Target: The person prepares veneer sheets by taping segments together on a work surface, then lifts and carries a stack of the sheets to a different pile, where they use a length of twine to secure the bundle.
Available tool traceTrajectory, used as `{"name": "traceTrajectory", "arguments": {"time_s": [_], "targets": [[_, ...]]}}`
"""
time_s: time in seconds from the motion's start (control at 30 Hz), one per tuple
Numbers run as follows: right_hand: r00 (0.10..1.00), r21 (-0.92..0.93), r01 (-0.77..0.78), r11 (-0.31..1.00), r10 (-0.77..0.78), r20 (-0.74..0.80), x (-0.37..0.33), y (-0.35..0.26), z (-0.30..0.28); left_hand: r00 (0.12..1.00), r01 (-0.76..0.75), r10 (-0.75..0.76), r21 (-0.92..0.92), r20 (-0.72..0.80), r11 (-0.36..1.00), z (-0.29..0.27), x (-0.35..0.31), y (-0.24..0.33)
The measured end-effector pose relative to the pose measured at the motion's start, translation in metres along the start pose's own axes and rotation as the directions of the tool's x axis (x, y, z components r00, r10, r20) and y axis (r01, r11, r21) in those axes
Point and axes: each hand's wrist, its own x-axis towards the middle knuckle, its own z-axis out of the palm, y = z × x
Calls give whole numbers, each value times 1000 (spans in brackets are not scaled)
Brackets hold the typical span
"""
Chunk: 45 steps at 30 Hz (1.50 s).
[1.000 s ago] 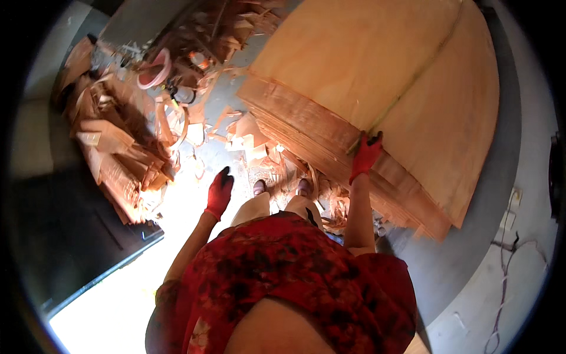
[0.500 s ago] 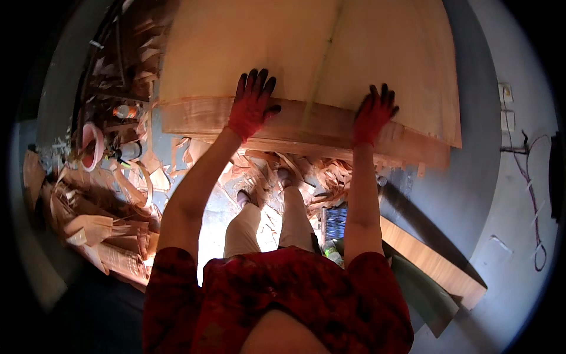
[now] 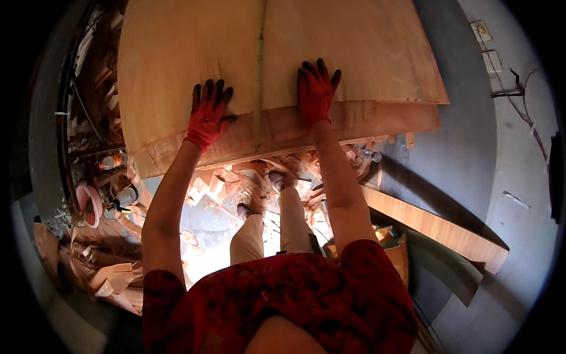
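Note:
Both hands wear red gloves with blackened fingertips. My left hand [image 3: 209, 115] lies on the pale wood veneer sheet [image 3: 354, 53], its fingers outstretched near the sheet's near edge. Farther right, my right hand [image 3: 317, 91] rests on the same sheet with its fingers a little spread. Between the hands, a thin yellowish-green line [image 3: 258, 71] runs lengthwise over the sheet. A darker reddish-brown wood layer [image 3: 283, 127] sticks out from under the near edge. Neither hand grips anything; the palms are hidden.
Torn veneer scraps [image 3: 118, 277] litter the floor at left and around my feet. A pink bowl [image 3: 88, 205] and an orange-labelled bottle [image 3: 112, 161] are among them. At right, a long wooden board [image 3: 436, 227] slants toward the pale wall, where cables [image 3: 525, 112] hang.
My view has tilted, so the sheet and the room appear rotated. My right hand has moved farther up the sheet and nearer the left. Both hands stay on the wood.

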Motion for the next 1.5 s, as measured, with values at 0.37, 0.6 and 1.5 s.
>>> {"name": "traceTrajectory", "arguments": {"time_s": [0.37, 0.6, 1.5], "targets": [[1000, 19, 7, 1000, -8, 26, -7, -2, 6, 998, -48, 40, -167, -49, 985, 15, 1, -11], [998, -18, 55, 998, -55, 18, -10, 7, 22, 999, -30, 35, -148, 31, 989, 19, -1, -11], [819, -633, 533, 562, -152, 554, -21, -159, -2, -446, 761, -683, -157, 578, -629, -130, -646, 158]]}}
